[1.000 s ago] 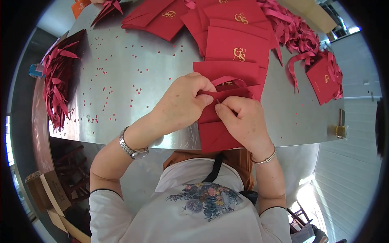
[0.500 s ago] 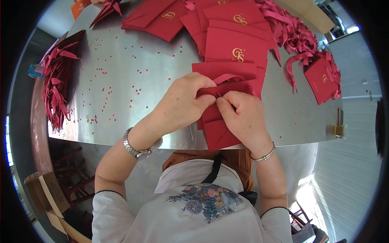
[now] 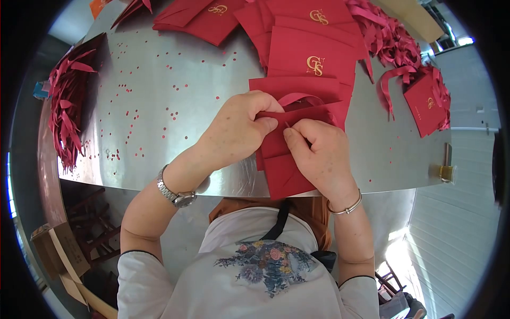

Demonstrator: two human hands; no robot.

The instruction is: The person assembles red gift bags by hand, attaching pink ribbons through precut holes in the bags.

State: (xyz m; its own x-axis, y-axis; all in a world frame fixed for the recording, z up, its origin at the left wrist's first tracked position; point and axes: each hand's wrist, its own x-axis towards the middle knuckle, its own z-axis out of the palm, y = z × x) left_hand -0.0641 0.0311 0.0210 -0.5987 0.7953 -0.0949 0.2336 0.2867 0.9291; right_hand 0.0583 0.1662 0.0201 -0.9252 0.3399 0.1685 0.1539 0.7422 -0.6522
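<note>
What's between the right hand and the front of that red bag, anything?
Nothing that I can see. The right hand is right up against the front of the red bag. The ribbon loop is behind the front panel, so it isn't in the way.

A smooth, greyish metal surface (image 3: 159,151) is marked by soft, glossy reflections. Smooth, matt red paper is seen in the near folded bag (image 3: 289,178) and the far bags (image 3: 289,48), where shiny gold lettering (image 3: 314,66) is printed. Satiny cloth is shown in the far-right ribbons (image 3: 393,45). Dull brown cardboard is seen in the near-left box (image 3: 69,247), polished metal in the watch (image 3: 184,200) and bracelet (image 3: 348,209).
</note>
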